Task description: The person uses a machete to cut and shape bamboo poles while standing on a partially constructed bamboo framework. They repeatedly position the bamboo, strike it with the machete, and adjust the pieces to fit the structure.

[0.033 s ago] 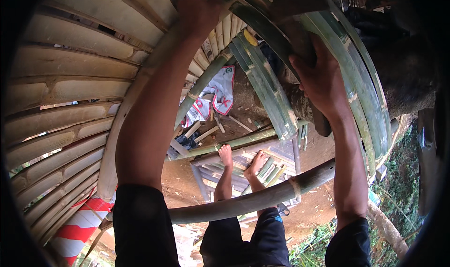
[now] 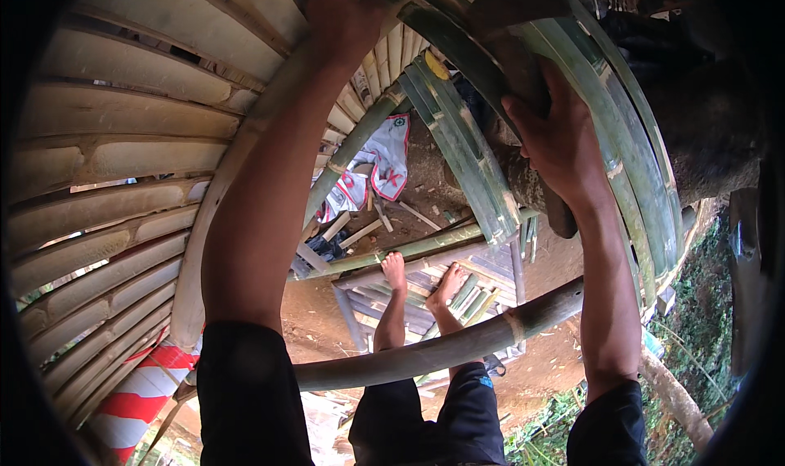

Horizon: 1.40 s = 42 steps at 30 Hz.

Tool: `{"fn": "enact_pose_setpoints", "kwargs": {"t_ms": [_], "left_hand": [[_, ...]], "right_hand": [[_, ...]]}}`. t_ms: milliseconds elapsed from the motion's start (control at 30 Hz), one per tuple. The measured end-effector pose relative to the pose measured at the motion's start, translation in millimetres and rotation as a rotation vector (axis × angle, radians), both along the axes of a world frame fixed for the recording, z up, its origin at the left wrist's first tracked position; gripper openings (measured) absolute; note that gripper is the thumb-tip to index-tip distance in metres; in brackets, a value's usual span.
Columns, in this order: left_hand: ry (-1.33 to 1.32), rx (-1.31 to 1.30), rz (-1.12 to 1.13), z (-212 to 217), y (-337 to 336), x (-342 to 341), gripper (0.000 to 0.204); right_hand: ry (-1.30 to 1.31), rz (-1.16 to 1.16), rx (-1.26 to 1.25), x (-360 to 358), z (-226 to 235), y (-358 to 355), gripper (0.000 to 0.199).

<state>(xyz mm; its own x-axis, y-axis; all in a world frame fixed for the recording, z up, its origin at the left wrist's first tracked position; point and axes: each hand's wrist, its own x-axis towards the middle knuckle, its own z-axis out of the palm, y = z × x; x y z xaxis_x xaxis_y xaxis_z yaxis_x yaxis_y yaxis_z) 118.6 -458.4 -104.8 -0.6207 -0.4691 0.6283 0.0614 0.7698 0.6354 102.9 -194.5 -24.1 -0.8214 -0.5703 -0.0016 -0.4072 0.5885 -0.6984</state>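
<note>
My right hand [image 2: 564, 135] is wrapped round the wooden handle [image 2: 562, 217] of a hatchet, whose dark wide head [image 2: 519, 6] is up by the top edge. Green split bamboo slats [image 2: 625, 151] run behind and to the right of that hand. At the top centre my left hand [image 2: 347, 16] is closed, fingers curled, beside the end of a green bamboo strip [image 2: 441, 37]. What its fingers hold is mostly hidden by the hand and the picture's edge. A bamboo pole [image 2: 327, 172] slants down below it.
Pale bamboo slats [image 2: 155, 159] form a wall on the left. A thick bamboo pole [image 2: 409, 364] crosses in front of my legs. My bare feet [image 2: 446, 284] rest on a slatted platform [image 2: 352, 311]. White sacks [image 2: 384, 159] and offcuts lie on the dirt beyond; a striped red-white post [image 2: 143, 396] stands lower left.
</note>
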Motion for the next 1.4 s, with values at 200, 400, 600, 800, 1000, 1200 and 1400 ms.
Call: {"fn": "enact_pose_setpoints", "kwargs": {"t_ms": [200, 400, 600, 800, 1000, 1200, 1400], "left_hand": [[-0.035, -0.04, -0.002, 5, 6, 0, 0.018], [-0.105, 0.118, 0.019, 4, 8, 2, 0.015], [-0.001, 0.353, -0.1, 2, 2, 1, 0.012], [-0.108, -0.022, 0.031, 7, 4, 2, 0.013], [-0.086, -0.151, 0.006, 11, 1, -2, 0.014], [-0.179, -0.166, -0.074, 19, -3, -4, 0.02], [-0.228, -0.323, -0.075, 21, -9, -7, 0.021]], "right_hand": [[0.049, 0.022, -0.02, -2, -3, 4, 0.04], [0.029, 0.013, -0.013, -2, -5, 8, 0.038], [0.027, 0.028, -0.034, -4, -7, 7, 0.039], [-0.01, 0.033, -0.061, -5, -7, 7, 0.039], [-0.018, 0.054, -0.075, -8, -8, 6, 0.039], [-0.083, 0.043, -0.119, -9, -6, 8, 0.04], [-0.107, 0.055, -0.159, -10, -7, 10, 0.041]]}}
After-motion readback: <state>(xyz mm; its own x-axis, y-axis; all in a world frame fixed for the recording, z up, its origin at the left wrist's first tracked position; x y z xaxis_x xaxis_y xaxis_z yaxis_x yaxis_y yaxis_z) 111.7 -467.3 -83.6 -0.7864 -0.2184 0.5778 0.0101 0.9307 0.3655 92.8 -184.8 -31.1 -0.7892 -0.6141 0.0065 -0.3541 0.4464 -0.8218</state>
